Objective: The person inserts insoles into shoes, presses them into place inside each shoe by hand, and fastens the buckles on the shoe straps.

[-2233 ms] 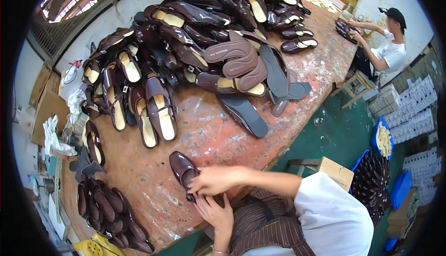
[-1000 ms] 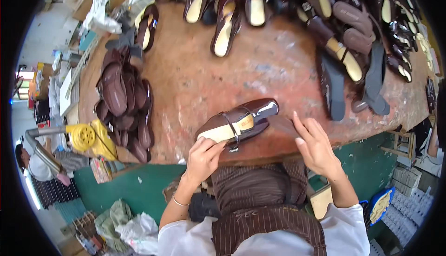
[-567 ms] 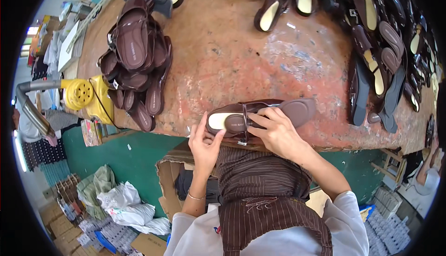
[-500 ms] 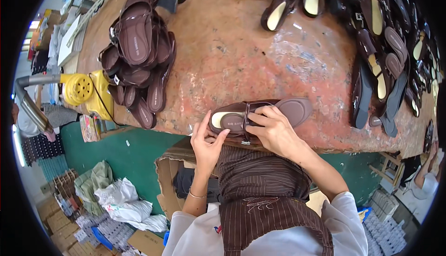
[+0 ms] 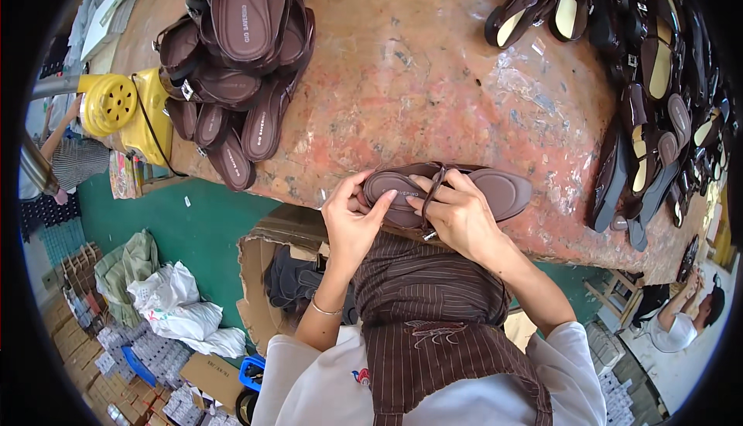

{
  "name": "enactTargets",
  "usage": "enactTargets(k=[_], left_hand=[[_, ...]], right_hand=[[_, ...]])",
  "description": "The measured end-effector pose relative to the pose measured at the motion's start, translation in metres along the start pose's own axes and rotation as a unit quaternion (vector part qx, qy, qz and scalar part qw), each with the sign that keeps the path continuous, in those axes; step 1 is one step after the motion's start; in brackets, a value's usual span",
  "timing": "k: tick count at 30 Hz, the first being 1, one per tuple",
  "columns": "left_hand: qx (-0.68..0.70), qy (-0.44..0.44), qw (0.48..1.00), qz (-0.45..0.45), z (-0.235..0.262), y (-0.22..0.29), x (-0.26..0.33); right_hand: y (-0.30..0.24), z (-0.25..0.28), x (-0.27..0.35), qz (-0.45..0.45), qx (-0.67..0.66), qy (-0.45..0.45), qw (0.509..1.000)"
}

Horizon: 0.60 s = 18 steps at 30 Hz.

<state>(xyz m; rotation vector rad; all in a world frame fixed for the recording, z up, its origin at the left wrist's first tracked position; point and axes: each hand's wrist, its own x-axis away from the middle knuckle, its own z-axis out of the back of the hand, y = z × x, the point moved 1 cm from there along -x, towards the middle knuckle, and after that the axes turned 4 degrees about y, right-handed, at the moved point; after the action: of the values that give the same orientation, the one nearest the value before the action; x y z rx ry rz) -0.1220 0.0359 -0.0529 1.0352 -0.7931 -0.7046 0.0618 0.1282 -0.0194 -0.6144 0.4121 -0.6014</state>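
A dark brown sandal lies lengthwise at the table's near edge, its strap arching over the middle. Inside it, a brown insole covers the bed at the left end. My left hand grips that end, thumb pressed on the insole and fingers curled around the rim. With bent fingers, my right hand holds the sandal at the strap, fingertips on the insole. A small buckle hangs on the near side. What lies under the insole is hidden.
Brown sandals are piled on the table at the left, beside a yellow machine. Shoes with cream insides and loose grey-brown insoles crowd the right. Below the edge stands a cardboard box. Another person is at far right.
The insole now covers the cream patch that showed at the sandal's left end. My left thumb has moved further onto the insole. The whole view has shifted somewhat.
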Motion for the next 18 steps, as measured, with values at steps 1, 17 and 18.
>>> enactTargets(k=[1, 17, 18], left_hand=[[0.002, -0.001, 1.000, 0.003, 0.000, 0.000, -0.001], [0.041, 0.005, 0.996, 0.077, 0.001, 0.007, -0.018], [0.025, 0.013, 0.997, 0.076, 0.000, 0.009, -0.017]], right_hand=[[0.000, 0.001, 0.001, 0.010, 0.018, -0.002, 1.000], [-0.011, -0.001, 0.009, 0.044, 0.047, -0.106, 0.992], [-0.011, 0.008, 0.018, 0.028, 0.103, -0.093, 0.990]])
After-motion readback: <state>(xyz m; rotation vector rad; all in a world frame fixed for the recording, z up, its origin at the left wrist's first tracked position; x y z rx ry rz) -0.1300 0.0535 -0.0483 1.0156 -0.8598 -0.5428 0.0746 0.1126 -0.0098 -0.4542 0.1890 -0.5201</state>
